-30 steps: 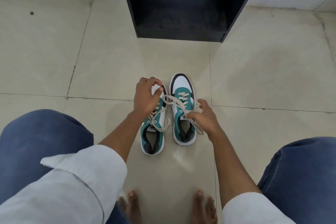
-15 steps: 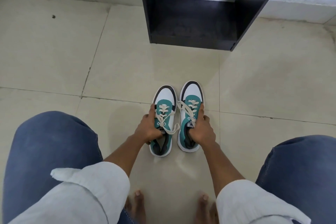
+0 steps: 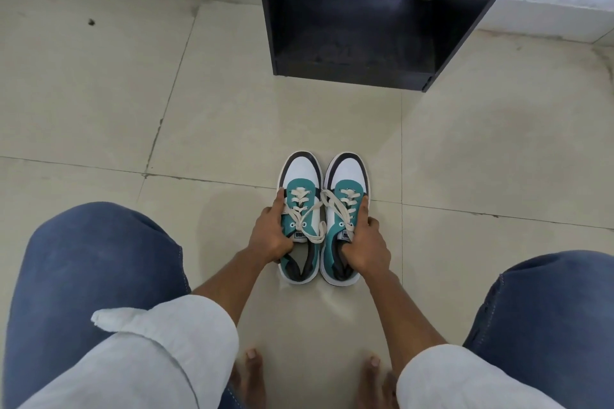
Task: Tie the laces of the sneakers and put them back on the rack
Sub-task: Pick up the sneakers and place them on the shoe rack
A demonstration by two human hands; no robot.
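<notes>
Two teal, white and black sneakers stand side by side on the tiled floor, toes pointing away from me. My left hand (image 3: 268, 235) grips the outer side of the left sneaker (image 3: 300, 176). My right hand (image 3: 365, 244) grips the right sneaker (image 3: 347, 174), thumb inside its opening. Cream laces (image 3: 320, 214) cross loosely between the two shoes; I cannot tell if they are knotted. The black shoe rack (image 3: 349, 73) stands beyond them against the wall, its lower shelf holding nothing.
My knees in blue jeans (image 3: 96, 262) flank the shoes on both sides, and my bare toes (image 3: 254, 372) rest on the floor below them. Beige floor tiles (image 3: 232, 116) lie between the sneakers and the rack.
Both hands let go of the laces and closed on the sides of the sneakers. The view tilted so the rack shows lower in the frame.
</notes>
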